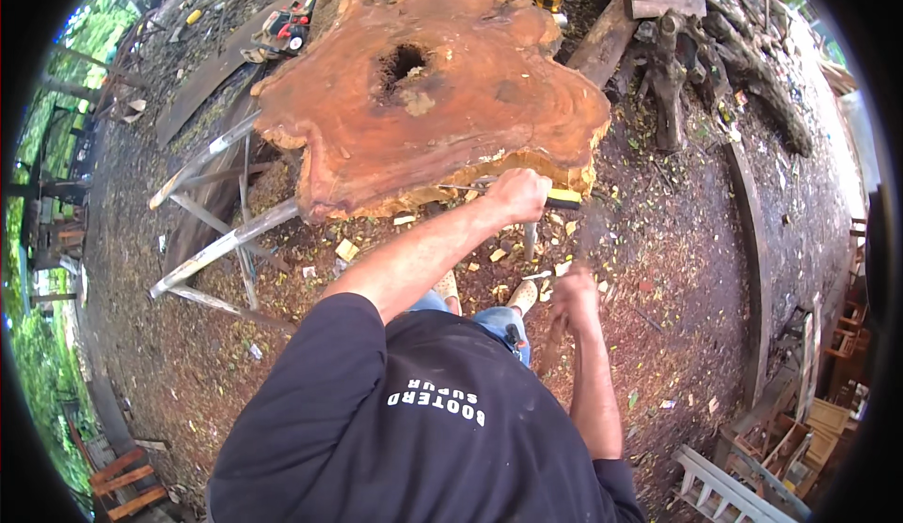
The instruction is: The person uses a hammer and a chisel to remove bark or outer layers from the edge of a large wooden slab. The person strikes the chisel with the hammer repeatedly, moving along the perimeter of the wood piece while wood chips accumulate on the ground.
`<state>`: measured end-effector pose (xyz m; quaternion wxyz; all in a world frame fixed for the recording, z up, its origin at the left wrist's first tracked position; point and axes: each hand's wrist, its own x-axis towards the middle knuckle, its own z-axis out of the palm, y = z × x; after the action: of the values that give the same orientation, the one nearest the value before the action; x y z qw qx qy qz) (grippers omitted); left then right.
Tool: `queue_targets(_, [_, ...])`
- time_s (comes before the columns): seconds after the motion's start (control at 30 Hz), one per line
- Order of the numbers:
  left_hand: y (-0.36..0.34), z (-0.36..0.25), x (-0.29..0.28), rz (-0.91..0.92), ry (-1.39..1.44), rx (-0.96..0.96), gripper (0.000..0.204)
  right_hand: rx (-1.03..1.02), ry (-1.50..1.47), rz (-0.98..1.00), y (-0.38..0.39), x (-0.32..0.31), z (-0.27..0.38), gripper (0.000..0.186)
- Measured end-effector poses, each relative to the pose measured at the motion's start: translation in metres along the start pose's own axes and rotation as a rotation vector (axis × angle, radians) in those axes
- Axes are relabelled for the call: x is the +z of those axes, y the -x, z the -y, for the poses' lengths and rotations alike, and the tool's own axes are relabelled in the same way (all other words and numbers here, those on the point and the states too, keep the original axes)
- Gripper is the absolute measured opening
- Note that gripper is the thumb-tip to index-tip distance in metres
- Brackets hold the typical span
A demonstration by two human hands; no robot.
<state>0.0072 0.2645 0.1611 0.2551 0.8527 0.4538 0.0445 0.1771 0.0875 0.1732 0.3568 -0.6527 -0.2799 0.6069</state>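
Wood slab (442,133): the thick, irregular workpiece lies at 12 o'clock, with its reddish-brown face upward, a dark hollow (404,64) in its upper half, and a pale, rough near edge.

Left hand (520,196): positioned at the slab's near edge, toward 1 o'clock from the centre of the view. The fingers are wrapped firmly around a chisel (564,198) with a yellow-and-black handle. The handle end points to 3 o'clock; the thin blade runs toward 9 o'clock along the edge. Blade contact with the wood cannot be confirmed.

Right hand (575,297): positioned at 5 o'clock from the left hand, well apart from the slab. The fingers are curled closed on a wooden handle (553,342), part of which projects toward 7 o'clock. The area above the fist is blurred, so the tool type cannot be determined.

Surroundings: a pipe stand (226,248) is at 9 o'clock; a chainsaw (287,26) rests near 11 o'clock, beyond the slab's left side. A gnarled root stump (670,86) stands at 2 o'clock. Wood chips (347,249) litter the ground below the slab.
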Motion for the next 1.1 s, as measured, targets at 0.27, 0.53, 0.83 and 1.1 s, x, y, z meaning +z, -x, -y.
queue_targets(0.27, [0.014,0.001,-0.007,-0.034,0.009,-0.007,0.019,-0.242,-0.725,-0.317,-0.005,-0.036,0.003,0.009])
queue_targets(0.53, [0.028,0.007,0.005,-0.093,-0.009,0.069,0.013,-0.036,-0.14,-0.021,-0.003,-0.01,-0.03,0.014])
queue_targets(0.83, [0.107,-0.01,0.05,-0.052,0.083,0.42,0.008,-0.083,-0.314,-0.221,0.02,-0.037,-0.052,0.007])
queue_targets(1.1, [0.031,-0.013,0.037,0.024,-0.044,0.303,0.014,-0.022,-0.34,-0.243,0.025,-0.036,-0.069,0.008])
